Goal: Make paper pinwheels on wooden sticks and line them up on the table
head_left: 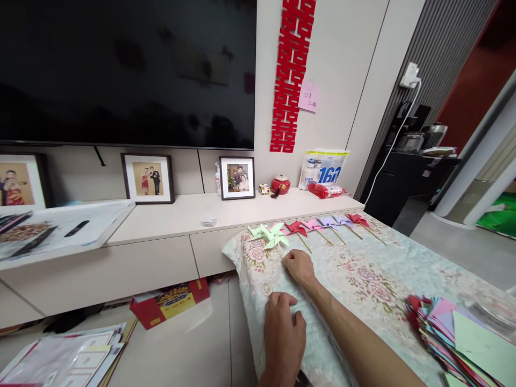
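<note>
My right hand [300, 267] reaches to the far left part of the table and is closed, pinching the stick of a pale green paper pinwheel [276, 236]. This pinwheel partly covers another pale green pinwheel [257, 232]. To its right a row of pinwheels lies along the far edge: a red pinwheel [297, 228], a pink pinwheel [313, 226], purple pinwheels [328, 222] and another red pinwheel [358, 219]. Nearer to me, my left hand [283, 328] rests over the left side of the floral tablecloth [363, 269]. Its fingers are loosely bent, thumb apart, holding nothing visible.
Coloured paper sheets [463, 338] are stacked at the table's right. Beyond stands a white cabinet [157, 223] with framed photos [237, 178], a red pot [281, 185] and a white pack [322, 171]. A red box [169, 302] lies on the floor at left.
</note>
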A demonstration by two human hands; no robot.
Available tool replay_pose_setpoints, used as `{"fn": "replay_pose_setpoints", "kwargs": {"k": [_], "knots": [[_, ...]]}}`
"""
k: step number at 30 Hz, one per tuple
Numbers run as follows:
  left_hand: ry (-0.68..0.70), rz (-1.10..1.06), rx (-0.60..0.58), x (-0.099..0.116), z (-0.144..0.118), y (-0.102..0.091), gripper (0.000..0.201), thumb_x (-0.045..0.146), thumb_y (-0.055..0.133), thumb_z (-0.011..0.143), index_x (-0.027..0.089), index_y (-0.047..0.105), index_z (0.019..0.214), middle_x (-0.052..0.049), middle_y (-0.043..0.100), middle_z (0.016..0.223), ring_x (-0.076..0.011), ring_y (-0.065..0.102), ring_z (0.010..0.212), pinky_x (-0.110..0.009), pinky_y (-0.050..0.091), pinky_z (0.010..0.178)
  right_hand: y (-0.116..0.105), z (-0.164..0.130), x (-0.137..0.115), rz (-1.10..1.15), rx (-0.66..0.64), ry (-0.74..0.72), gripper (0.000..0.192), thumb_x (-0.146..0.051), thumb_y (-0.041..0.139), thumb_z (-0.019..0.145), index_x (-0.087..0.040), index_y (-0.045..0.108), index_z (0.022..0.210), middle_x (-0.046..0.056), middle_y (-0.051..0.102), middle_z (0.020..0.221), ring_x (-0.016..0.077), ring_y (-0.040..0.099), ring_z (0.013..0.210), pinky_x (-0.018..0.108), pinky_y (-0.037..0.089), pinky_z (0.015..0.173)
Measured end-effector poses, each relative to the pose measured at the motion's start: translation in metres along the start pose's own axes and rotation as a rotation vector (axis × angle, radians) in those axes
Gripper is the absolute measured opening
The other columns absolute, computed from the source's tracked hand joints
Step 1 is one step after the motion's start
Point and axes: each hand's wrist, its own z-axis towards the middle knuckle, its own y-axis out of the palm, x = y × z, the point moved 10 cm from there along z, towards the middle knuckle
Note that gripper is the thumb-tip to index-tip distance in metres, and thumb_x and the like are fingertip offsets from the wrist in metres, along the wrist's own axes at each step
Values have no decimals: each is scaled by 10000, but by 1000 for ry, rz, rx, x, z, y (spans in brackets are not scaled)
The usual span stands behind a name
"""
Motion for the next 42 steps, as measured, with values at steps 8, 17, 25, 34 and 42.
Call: {"fn": "replay_pose_setpoints", "kwargs": {"k": [8,17,25,34,42], "knots": [[10,20,1,2,0,2,247,-25,486,778,158,594,903,-89,608,1017,-237,569,1039,-354,413,928,0,1,-1,-35,-3,-11,245,-329,604,970,-150,641,1133,71,665,1131,197,664,958,391,568,837],[-12,43,-4,2,-2,3,261,-32,494,771,157,611,909,-86,606,1025,-236,560,1045,-351,405,925,-31,19,31,-47,30,87,264,-330,601,971,-158,630,1170,79,648,1182,208,656,989,398,566,847],[14,69,11,4,-2,6,269,-30,497,761,163,617,905,-84,605,1019,-244,548,1029,-365,405,902,-27,32,54,-72,-8,104,280,-328,602,971,-162,618,1195,84,638,1202,211,653,1003,408,564,857],[14,99,33,2,-2,9,284,-32,510,751,178,624,903,-73,611,1018,-238,550,1030,-359,400,912,-23,41,44,-87,2,85,281,-328,598,973,-165,615,1201,86,634,1210,213,650,1013,412,563,864],[33,107,55,7,-2,9,271,-21,511,756,177,635,894,-80,604,1004,-256,541,1016,-385,397,900,-27,43,23,-104,36,41,273,-329,596,974,-166,619,1193,85,635,1210,214,648,1020,416,558,875]]}}
